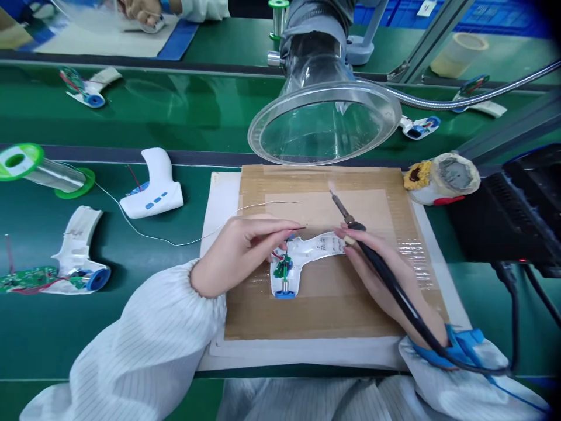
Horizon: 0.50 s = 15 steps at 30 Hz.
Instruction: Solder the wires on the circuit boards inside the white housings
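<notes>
On the brown cardboard [350, 316] lies a white device housing [313, 248] with a green circuit board [283, 266] and a blue ring at its lower end. My left hand [249, 245] is over the housing's upper left, its thumb and index finger pinching a thin dark wire. My right hand [385, 269] holds a soldering iron [377, 257], its tip pointing up and away, above the cardboard. The fingers of that hand are by the housing's right end. A thin strand of solder wire [175, 243] runs from a spool [61, 176] to behind my left hand.
A clear fume funnel [324, 128] hangs above the cardboard's far edge. White housings [158, 187] lie at left, others on the back conveyor. A round tin [456, 175] and black box [486, 216] stand right. Another person's hand [142, 10] shows at top left.
</notes>
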Each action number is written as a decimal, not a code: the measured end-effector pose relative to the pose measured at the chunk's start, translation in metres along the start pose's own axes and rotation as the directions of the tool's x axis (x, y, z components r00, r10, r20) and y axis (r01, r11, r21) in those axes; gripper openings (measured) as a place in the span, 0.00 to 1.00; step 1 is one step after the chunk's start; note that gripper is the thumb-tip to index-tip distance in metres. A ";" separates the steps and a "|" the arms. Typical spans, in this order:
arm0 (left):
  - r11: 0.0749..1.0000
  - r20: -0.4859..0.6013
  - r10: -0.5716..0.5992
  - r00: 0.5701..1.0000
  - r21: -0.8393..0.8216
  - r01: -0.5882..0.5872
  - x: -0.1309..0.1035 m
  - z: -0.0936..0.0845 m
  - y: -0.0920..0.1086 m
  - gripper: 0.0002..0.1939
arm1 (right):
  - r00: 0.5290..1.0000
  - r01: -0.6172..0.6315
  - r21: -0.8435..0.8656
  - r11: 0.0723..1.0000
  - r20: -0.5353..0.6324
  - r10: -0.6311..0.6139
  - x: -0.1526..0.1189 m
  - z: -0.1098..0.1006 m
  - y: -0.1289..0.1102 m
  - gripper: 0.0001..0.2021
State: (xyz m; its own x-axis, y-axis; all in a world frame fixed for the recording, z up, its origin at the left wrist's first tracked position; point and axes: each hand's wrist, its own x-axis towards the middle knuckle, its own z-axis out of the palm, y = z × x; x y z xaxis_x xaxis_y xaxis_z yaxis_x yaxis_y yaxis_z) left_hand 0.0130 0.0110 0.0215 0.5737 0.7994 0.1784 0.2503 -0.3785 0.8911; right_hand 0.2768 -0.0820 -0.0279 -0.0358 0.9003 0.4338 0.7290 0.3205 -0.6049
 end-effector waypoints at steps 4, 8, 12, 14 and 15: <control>0.982 0.035 0.124 0.992 0.141 -0.128 0.007 0.008 0.000 0.09 | 0.994 0.055 -0.045 0.997 0.098 -0.051 0.007 0.010 0.005 0.22; 0.844 0.093 0.257 0.962 0.463 -0.271 0.007 0.017 0.003 0.11 | 0.992 0.087 -0.003 0.996 0.090 -0.086 0.007 0.008 0.007 0.23; 0.634 0.138 0.302 0.943 0.710 -0.306 0.003 0.028 0.001 0.12 | 0.989 0.118 0.023 0.993 0.082 -0.119 0.007 0.007 0.006 0.23; 0.538 0.173 0.357 0.918 0.765 -0.354 0.003 0.033 -0.003 0.11 | 0.990 0.117 0.027 0.993 0.080 -0.119 0.007 0.008 0.007 0.23; 0.501 0.194 0.397 0.897 0.774 -0.388 0.003 0.035 -0.005 0.10 | 0.990 0.118 0.029 0.993 0.080 -0.120 0.007 0.008 0.007 0.23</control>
State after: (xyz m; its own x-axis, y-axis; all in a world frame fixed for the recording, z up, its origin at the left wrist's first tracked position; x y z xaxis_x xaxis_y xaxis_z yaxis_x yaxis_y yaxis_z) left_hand 0.0406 -0.0011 0.0028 0.7653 0.4768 0.4325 0.5059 -0.8609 0.0540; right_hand 0.2764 -0.0713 -0.0340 -0.1775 0.8759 0.4488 0.6996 0.4330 -0.5684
